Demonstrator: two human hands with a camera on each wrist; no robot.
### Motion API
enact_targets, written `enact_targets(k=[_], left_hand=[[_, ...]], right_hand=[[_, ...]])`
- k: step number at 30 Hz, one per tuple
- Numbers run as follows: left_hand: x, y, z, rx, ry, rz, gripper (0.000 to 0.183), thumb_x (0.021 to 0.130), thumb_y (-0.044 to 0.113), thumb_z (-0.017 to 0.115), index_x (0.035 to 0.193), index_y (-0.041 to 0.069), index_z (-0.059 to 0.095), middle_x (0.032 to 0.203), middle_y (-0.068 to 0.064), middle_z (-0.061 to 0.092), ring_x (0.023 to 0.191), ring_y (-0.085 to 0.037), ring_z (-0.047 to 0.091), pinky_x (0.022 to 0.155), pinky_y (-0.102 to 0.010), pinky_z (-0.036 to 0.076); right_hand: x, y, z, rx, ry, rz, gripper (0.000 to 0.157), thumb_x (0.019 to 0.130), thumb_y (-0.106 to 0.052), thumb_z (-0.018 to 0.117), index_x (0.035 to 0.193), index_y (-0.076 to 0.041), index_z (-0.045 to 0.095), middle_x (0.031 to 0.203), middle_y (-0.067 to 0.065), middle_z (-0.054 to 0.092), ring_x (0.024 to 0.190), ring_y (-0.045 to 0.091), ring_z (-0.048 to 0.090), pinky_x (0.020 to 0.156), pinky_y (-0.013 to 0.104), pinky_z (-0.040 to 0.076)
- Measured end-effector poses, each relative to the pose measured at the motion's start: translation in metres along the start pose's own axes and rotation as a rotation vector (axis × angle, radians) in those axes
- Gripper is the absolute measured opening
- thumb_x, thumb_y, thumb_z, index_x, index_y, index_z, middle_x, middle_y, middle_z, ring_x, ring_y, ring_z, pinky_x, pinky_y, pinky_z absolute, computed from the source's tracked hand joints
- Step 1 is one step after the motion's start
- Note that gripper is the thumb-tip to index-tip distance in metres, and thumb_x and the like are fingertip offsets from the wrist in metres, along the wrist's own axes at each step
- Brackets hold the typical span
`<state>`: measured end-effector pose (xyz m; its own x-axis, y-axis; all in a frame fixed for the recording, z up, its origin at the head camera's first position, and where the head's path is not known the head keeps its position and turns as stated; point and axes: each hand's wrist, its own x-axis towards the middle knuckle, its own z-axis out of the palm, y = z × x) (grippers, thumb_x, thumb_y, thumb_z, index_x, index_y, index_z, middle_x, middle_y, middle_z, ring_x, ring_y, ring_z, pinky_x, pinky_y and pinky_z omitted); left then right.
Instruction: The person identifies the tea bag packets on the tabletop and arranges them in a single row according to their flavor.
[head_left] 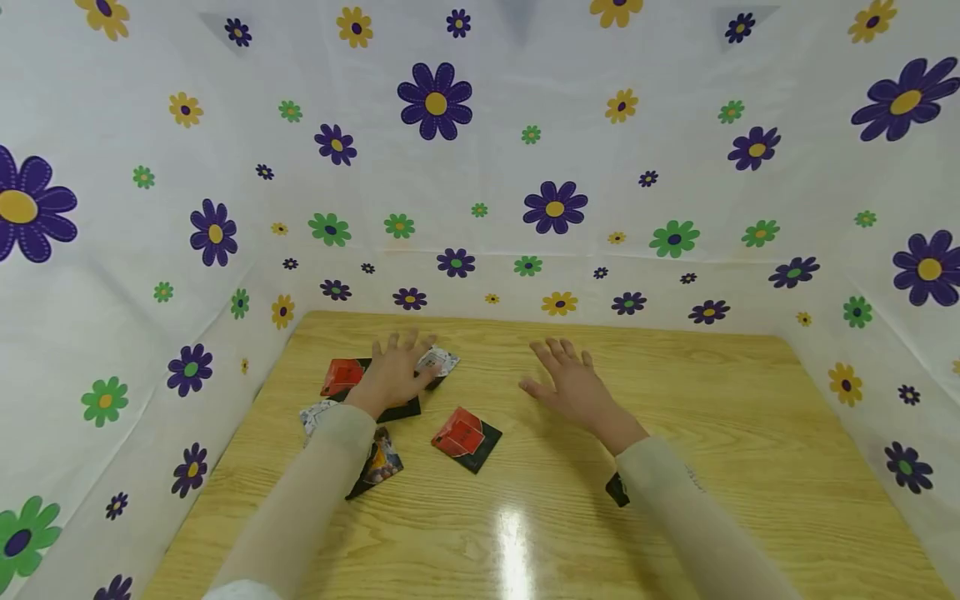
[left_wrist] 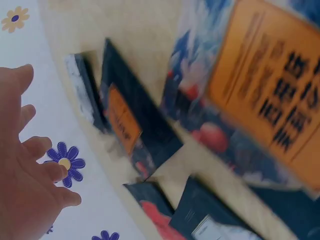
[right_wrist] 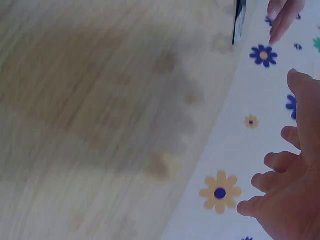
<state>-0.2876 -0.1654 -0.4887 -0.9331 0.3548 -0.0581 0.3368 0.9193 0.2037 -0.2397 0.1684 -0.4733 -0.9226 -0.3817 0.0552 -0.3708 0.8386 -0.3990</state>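
Observation:
Fingers spread and palm down, my left hand [head_left: 392, 377] is over a loose group of small flat square packets at the left. Among these are a red-and-black packet [head_left: 342, 374], a white-patterned packet [head_left: 442, 362] by the thumb and a colourful dark packet [head_left: 382, 460] near the wrist. In the left wrist view, a packet with an orange label [left_wrist: 270, 80] looms close, and no packet is in the fingers. My right hand [head_left: 581, 392] is held over bare wood with fingers extended, gripping nothing. Between the hands lies another red-and-black packet [head_left: 467, 439].
A dark packet [head_left: 617, 490] pokes out from beneath the right forearm, mostly hidden by it. The wooden table [head_left: 720, 400] is bounded at the back and both sides by white cloth [head_left: 480, 158] printed with flowers.

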Motion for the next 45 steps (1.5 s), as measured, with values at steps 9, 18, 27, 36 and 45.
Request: enact_targets(k=[9, 18, 27, 36, 45], left_hand=[[-0.001, 0.004, 0.020, 0.011, -0.047, -0.006, 0.062, 0.112, 0.046, 0.046, 0.167, 0.020, 0.034, 0.173, -0.020, 0.029, 0.154, -0.056, 0.029, 0.119, -0.081, 0.022], [-0.001, 0.004, 0.031, -0.054, -0.078, -0.038, 0.061, 0.113, 0.044, 0.044, 0.167, 0.019, 0.034, 0.173, -0.021, 0.027, 0.158, -0.054, 0.023, 0.122, -0.079, 0.019], [-0.001, 0.006, 0.034, -0.068, -0.079, -0.050, 0.060, 0.114, 0.043, 0.042, 0.168, 0.019, 0.033, 0.173, -0.020, 0.026, 0.159, -0.048, 0.025, 0.122, -0.076, 0.025], [-0.001, 0.008, 0.036, -0.057, -0.081, -0.059, 0.058, 0.114, 0.043, 0.042, 0.167, 0.020, 0.035, 0.173, -0.017, 0.028, 0.159, -0.048, 0.026, 0.122, -0.075, 0.026], [-0.002, 0.009, 0.034, -0.053, -0.083, -0.064, 0.058, 0.114, 0.042, 0.042, 0.167, 0.020, 0.036, 0.173, -0.017, 0.029, 0.159, -0.048, 0.026, 0.123, -0.075, 0.026]], right_hand=[[-0.004, -0.034, 0.033, -0.010, -0.087, -0.096, 0.074, 0.107, -0.052, 0.057, 0.165, -0.010, 0.037, 0.170, 0.023, 0.034, 0.160, 0.047, 0.024, 0.126, 0.074, 0.019], [-0.006, -0.056, 0.059, -0.038, -0.174, -0.163, 0.072, 0.107, -0.057, 0.051, 0.164, -0.015, 0.039, 0.170, 0.018, 0.036, 0.161, 0.043, 0.024, 0.128, 0.068, 0.022], [-0.009, -0.071, 0.072, -0.034, -0.212, -0.238, 0.066, 0.109, -0.051, 0.053, 0.163, -0.015, 0.043, 0.166, 0.017, 0.043, 0.158, 0.046, 0.030, 0.128, 0.065, 0.026], [-0.013, -0.075, 0.080, -0.100, -0.236, -0.311, 0.052, 0.112, -0.028, 0.054, 0.161, -0.015, 0.046, 0.166, 0.013, 0.044, 0.154, 0.050, 0.037, 0.124, 0.065, 0.033], [-0.015, -0.071, 0.079, -0.075, -0.191, -0.270, 0.051, 0.111, -0.034, 0.054, 0.157, -0.013, 0.052, 0.163, 0.017, 0.048, 0.153, 0.051, 0.037, 0.124, 0.066, 0.033]])
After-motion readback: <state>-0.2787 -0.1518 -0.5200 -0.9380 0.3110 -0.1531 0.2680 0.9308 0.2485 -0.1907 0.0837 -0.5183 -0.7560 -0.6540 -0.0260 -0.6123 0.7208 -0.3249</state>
